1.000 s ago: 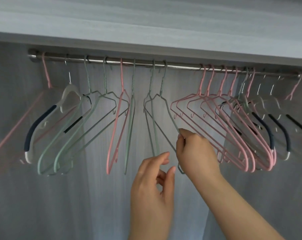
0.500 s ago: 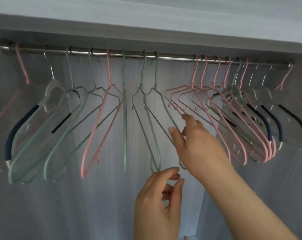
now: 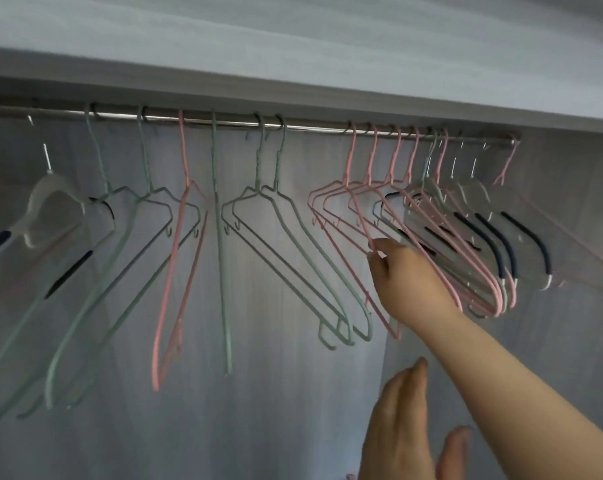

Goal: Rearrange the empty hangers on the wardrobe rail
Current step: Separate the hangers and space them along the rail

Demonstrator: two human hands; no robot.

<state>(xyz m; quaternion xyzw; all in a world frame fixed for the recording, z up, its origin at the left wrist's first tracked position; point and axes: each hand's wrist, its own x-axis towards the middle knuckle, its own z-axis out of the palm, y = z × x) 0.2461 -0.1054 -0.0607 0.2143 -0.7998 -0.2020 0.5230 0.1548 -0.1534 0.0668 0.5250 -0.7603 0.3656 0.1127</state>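
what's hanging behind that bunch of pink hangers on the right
Behind the pink hangers hang clear hangers with dark navy grips and one green hanger, partly covered. Past them, one more pink hanger. Their exact count stays hidden.

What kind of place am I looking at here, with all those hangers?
Most likely the inside of a wardrobe or closet. A metal rail runs under a shelf board, and it carries only empty hangers, pink wire ones and green ones. A right hand reaches among them.

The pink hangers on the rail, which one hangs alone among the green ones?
The pink hanger left of centre, with green hangers on both sides. The other pink ones cluster at the right, by the right hand.
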